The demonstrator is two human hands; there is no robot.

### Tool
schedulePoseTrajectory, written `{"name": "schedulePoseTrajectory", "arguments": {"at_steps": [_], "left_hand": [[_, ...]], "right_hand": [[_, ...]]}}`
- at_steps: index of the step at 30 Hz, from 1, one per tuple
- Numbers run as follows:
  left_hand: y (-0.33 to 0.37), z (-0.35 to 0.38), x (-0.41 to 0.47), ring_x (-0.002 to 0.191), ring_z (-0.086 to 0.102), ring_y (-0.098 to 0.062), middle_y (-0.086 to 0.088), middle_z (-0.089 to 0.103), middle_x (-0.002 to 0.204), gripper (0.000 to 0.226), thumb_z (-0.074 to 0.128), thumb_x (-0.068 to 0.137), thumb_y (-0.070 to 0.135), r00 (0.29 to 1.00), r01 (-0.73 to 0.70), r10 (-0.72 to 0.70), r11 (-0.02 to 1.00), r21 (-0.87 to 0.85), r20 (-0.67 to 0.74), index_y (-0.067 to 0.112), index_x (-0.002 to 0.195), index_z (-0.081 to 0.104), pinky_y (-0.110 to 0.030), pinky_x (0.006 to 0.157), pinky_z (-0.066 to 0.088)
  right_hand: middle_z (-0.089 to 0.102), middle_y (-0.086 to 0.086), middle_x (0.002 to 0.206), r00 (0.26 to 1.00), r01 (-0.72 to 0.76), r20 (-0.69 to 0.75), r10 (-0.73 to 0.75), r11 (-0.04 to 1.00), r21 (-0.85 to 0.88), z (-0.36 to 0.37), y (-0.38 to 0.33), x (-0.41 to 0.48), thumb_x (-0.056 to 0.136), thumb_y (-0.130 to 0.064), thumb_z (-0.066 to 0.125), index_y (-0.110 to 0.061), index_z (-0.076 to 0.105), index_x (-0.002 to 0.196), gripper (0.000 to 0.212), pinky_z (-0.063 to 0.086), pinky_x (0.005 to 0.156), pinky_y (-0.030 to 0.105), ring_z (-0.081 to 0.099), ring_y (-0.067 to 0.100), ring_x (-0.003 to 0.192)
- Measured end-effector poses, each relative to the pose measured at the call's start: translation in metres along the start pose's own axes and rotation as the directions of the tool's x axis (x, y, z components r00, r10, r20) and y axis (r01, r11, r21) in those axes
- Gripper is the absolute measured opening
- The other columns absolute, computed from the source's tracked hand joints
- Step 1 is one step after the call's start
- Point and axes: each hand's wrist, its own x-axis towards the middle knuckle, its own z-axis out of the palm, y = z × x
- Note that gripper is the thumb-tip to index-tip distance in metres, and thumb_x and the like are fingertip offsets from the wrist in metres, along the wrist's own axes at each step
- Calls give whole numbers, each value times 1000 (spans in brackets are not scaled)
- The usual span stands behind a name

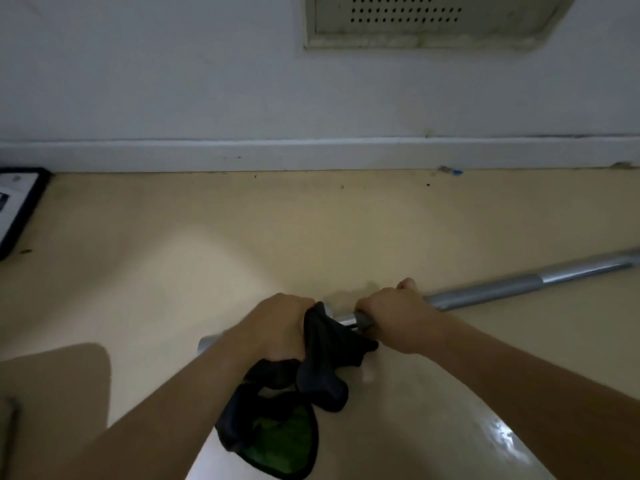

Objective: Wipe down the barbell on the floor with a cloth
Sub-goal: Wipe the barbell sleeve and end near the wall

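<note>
Nearest, the left hand point(277, 327) has its fingers closed around the dark cloth point(308, 372), bunched on the barbell point(485, 291); at three o'clock, the right hand point(391, 317) clamps the bare shaft, steadying it. The bar lies on the floor point(207, 237), running toward two o'clock; wiping seems underway, and next the cloth should slide along that unwiped length.

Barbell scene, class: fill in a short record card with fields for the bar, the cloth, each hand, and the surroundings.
bar: grey metal barbell lying on the floor, running from lower left up to the right edge
cloth: dark cloth with a green patch, wrapped over the bar near its left end, the rest trailing toward the camera
left hand: left hand closed over the cloth on the bar
right hand: right hand gripping the bare bar beside the cloth
surroundings: white wall with a vent panel; a framed item at left
</note>
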Motion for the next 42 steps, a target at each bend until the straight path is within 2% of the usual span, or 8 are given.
{"name": "schedulePoseTrajectory", "arguments": {"at_steps": [10, 13, 18, 26, 29, 33, 37, 42], "left_hand": [[49, 72, -27, 123, 46, -39, -25, 43, 138, 86, 74, 58, 13, 840, 156, 16, 950, 269, -543, -1, 136, 40, -48, 102, 40], [57, 65, -22, 121, 48, -39, -24, 44, 136, 75, 70, 67, 11, 865, 192, -38, 947, 259, -500, -1, 135, 40, -45, 100, 43], [18, -10, 26, 98, 58, -28, -9, 57, 112, 50, 67, 72, 32, 984, 174, -172, 983, 66, -36, 12, 115, 50, -32, 77, 46], [44, 75, -31, 115, 58, -27, -10, 53, 135, 80, 80, 55, -5, 746, 74, -66, 997, -15, -663, 15, 129, 56, -36, 87, 51], [43, 76, -42, 123, 52, -24, -4, 45, 143, 84, 73, 59, -8, 781, 34, -73, 997, -75, -620, 19, 135, 49, -36, 94, 50], [40, 36, -9, 122, 49, -24, -2, 42, 145, 74, 53, 74, -5, 683, 132, -396, 893, -429, -614, 22, 140, 37, -36, 96, 45], [50, 52, -16, 133, 39, -29, -3, 30, 151, 81, 59, 69, -6, 776, 101, -207, 973, -207, -596, 19, 142, 35, -38, 102, 43], [45, 72, -53, 128, 43, -8, 20, 14, 145, 80, 54, 77, -2, 837, 51, -211, 949, -312, -505, 42, 138, 28, -4, 93, 30]], "right_hand": [[63, 1, 83, 946, -63, -315, 78, 996, 59, 23, -8, -20, 67, -31, 75, -20, 65, 85, 23, 31, 76, 38, 59, 26, 84], [61, -3, 97, 971, -88, -221, 91, 996, 22, 11, -7, -16, 80, -40, 62, -24, 63, 99, 25, 25, 84, 36, 53, 20, 96], [63, -4, 88, 971, -119, -210, 113, 993, -14, -2, -4, -1, 91, -28, 46, -27, 65, 92, 18, 22, 76, 35, 55, 19, 88], [54, -9, 78, 989, -100, -103, 103, 995, 28, -12, 3, 5, 88, -46, 53, -31, 66, 94, 21, 24, 84, 38, 56, 18, 87], [58, -8, 86, 987, -120, -104, 123, 992, 30, -13, 1, 5, 87, -46, 55, -31, 65, 98, 21, 22, 82, 39, 56, 18, 93], [60, -6, 86, 976, -181, -114, 187, 982, 59, -13, -3, 7, 90, -36, 52, -32, 63, 99, 15, 24, 83, 41, 56, 20, 93], [58, -7, 88, 963, -237, -126, 238, 971, 27, -12, -2, 9, 89, -37, 53, -37, 63, 100, 15, 25, 84, 44, 47, 20, 103], [51, -5, 124, 905, -374, -134, 403, 906, 197, -10, -11, -2, 83, -52, 59, -39, 54, 122, 42, 26, 98, 50, 31, 24, 125]]}}
